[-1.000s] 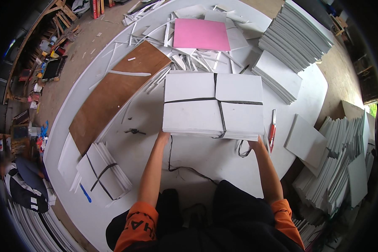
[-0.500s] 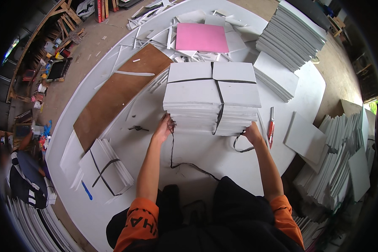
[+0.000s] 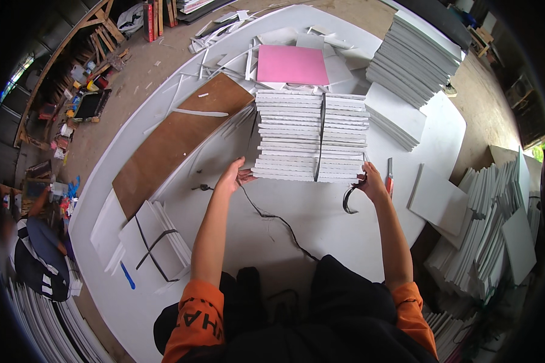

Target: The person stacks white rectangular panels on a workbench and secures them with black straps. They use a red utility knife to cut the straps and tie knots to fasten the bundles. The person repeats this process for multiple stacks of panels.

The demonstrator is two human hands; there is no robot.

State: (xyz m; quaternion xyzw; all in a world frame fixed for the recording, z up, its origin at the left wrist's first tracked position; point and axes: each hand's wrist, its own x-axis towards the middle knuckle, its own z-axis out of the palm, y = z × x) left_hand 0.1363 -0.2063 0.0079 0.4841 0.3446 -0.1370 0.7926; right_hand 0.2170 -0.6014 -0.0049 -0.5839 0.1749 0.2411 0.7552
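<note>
A thick stack of white boards [image 3: 290, 136], bound with black strap, stands tilted up in front of me, its layered edges facing me. My left hand [image 3: 235, 174] grips its lower left corner, with fingers partly hidden under the boards and the thumb outside. At the lower right corner my right hand [image 3: 370, 179] holds the stack, and a curled black strap end [image 3: 348, 199] hangs beside its fingers. Another length of black strap [image 3: 278, 219] trails from near my left hand across the table toward my lap. The stack's top face is out of sight.
The white table [image 3: 272, 242] carries a brown board [image 3: 175, 145], a pink sheet [image 3: 292, 65], white offcuts, a small strapped bundle [image 3: 154, 239], a blue knife [image 3: 128, 275] and a red-handled knife [image 3: 390, 178]. Tall board stacks [image 3: 412, 60] stand far right; more boards [image 3: 481, 224] lean at right.
The stack has tipped away from me, so its top with the crossed straps no longer shows and its edges do. Both hands have risen slightly with it; the strap by my right hand swung down.
</note>
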